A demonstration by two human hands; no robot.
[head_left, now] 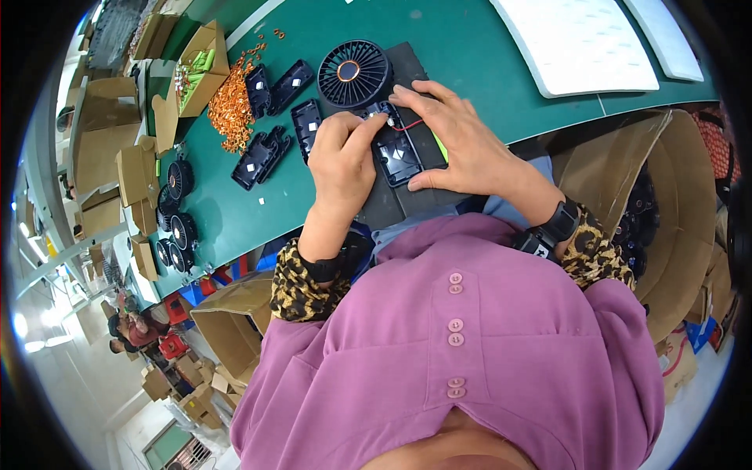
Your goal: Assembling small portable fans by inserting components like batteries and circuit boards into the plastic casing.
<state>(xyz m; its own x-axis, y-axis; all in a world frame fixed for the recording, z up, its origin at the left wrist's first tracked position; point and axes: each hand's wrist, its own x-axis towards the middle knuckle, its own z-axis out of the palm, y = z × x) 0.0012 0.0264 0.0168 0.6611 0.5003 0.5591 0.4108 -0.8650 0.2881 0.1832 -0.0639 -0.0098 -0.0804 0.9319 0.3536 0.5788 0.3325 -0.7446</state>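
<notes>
The left hand is curled in over the upper end of the fan's open handle, which lies on the dark mat; whether its fingertips pinch anything I cannot tell. The thin red wire could strain at its joint if snagged by the right hand, spread loosely alongside, which might also nudge the green cell partly beneath it.

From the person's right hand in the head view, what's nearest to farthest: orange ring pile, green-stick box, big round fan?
1. Big round fan, left of the right hand
2. Orange ring pile, farther left
3. Green-stick box, farthest left
</notes>
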